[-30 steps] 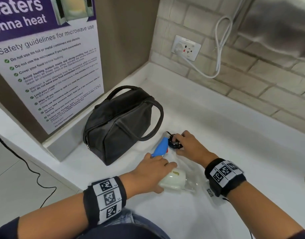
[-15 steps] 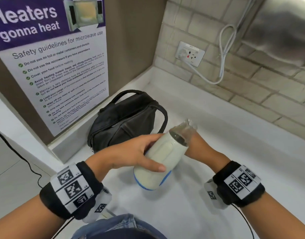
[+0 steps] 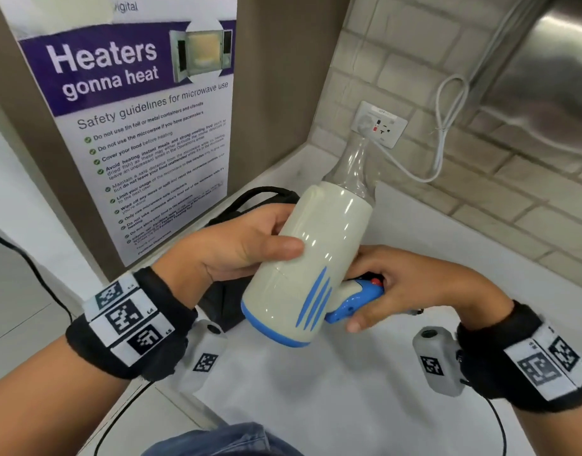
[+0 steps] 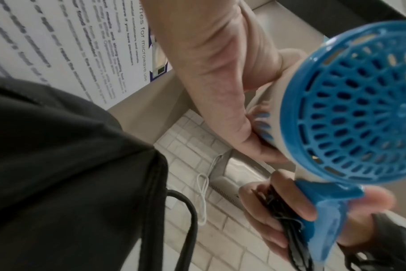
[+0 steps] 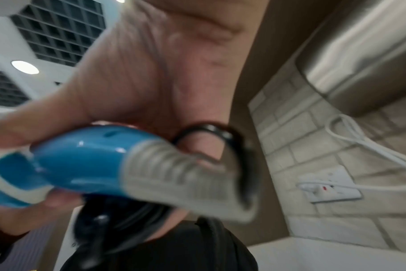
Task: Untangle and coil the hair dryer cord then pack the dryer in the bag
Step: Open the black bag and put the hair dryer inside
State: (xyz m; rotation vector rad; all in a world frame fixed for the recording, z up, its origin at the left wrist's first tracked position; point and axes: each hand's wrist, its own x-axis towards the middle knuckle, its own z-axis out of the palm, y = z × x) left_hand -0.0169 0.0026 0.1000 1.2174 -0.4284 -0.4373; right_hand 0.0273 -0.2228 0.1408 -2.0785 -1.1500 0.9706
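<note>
The cream hair dryer [image 3: 316, 258] with blue trim and a clear nozzle is held up above the white counter, nozzle pointing away. My left hand [image 3: 237, 248] grips its barrel from the left. My right hand [image 3: 391, 284] holds the folded blue handle [image 3: 355, 301] together with the bundled black cord [image 4: 280, 207]. The blue rear grille [image 4: 350, 113] fills the left wrist view. In the right wrist view the handle [image 5: 86, 161] and black cord [image 5: 211, 132] sit in my right hand [image 5: 151, 77]. The black bag [image 3: 230, 301] lies mostly hidden behind my left hand.
A poster [image 3: 144, 126] hangs on the brown panel at left. A wall socket [image 3: 378, 123] with a white cable [image 3: 447, 126] sits on the tiled back wall. A steel appliance [image 3: 546, 60] is at upper right. The white counter [image 3: 348, 390] extends below my hands.
Both hands lifted the dryer off the counter and brought it closer to me. The barrel has tipped with its nozzle pointing further up and away, and the blue handle now shows in my right hand.
</note>
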